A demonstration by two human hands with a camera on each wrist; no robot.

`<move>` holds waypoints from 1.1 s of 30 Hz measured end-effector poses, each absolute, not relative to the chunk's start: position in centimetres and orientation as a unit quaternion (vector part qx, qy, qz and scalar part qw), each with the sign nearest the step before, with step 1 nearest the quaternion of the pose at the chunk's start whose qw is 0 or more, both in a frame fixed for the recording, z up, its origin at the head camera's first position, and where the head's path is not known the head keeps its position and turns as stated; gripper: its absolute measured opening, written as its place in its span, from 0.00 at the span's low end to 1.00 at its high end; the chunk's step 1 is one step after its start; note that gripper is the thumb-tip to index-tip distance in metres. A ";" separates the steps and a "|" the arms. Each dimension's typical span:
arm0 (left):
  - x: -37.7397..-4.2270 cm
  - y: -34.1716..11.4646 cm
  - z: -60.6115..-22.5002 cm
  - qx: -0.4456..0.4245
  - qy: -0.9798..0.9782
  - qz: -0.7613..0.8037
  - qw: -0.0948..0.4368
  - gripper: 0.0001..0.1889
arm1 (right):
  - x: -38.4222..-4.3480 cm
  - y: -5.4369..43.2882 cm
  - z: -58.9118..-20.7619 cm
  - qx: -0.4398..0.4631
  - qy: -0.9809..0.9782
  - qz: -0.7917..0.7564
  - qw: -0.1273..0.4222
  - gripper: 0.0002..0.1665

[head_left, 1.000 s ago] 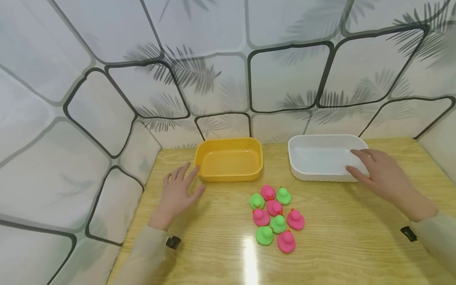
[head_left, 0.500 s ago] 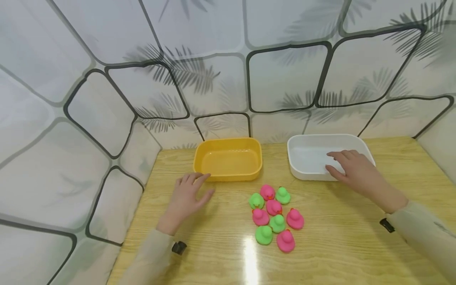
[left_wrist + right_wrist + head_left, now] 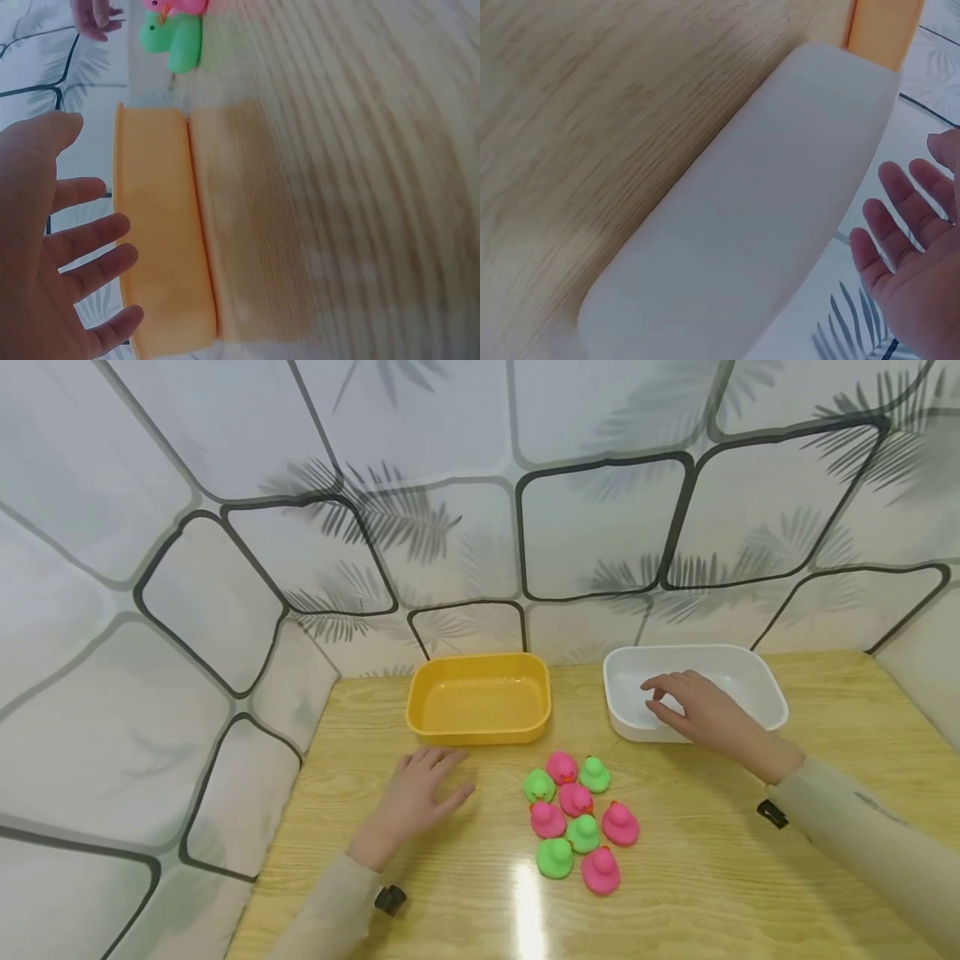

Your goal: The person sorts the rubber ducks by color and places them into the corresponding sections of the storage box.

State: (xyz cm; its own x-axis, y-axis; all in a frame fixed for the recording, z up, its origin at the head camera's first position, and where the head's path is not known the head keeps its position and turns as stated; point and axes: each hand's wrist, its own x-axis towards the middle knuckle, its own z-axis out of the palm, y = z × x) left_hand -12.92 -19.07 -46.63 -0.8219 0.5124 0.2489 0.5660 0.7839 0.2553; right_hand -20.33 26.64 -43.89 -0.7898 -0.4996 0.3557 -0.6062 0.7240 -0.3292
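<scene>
Several small rubber ducks lie clustered on the wooden table, some pink [image 3: 601, 873], some green [image 3: 555, 859]. My left hand [image 3: 412, 799] hovers with spread fingers just in front of the yellow plastic tray [image 3: 480, 737], left of the ducks. In the left wrist view that hand's bent fingertips overlap the side wall of the yellow tray [image 3: 165, 232], and nothing is in the palm. Over the white plastic tray [image 3: 622, 722] my right hand [image 3: 705, 717] hangs with loosely bent fingers, holding nothing. The right wrist view shows its empty palm beside the white tray's wall [image 3: 735, 202].
Both trays stand along the back of the table [image 3: 690, 877], near a wall covering [image 3: 600, 527] printed with dark outlines and leaves. A second patterned surface [image 3: 135, 710] rises along the left edge. Small black devices sit on both wrists.
My right hand has moved left across the white tray. The left hand has come right and nearer, away from the yellow tray's corner. Ducks and trays stay put.
</scene>
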 end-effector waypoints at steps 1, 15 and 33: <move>-12.8 -18.9 -46.7 -0.289 -0.940 -0.162 0.083 0.27 | -20.6 26.4 -43.9 0.305 -0.918 0.225 0.114 0.14; -12.4 -17.3 -47.7 -0.322 -0.926 -0.182 0.079 0.23 | -24.4 22.7 -44.6 0.350 -0.894 0.270 0.075 0.14; -12.1 -16.1 -48.5 -0.340 -0.912 -0.216 0.079 0.20 | -27.3 17.9 -44.6 0.373 -0.888 0.269 0.007 0.16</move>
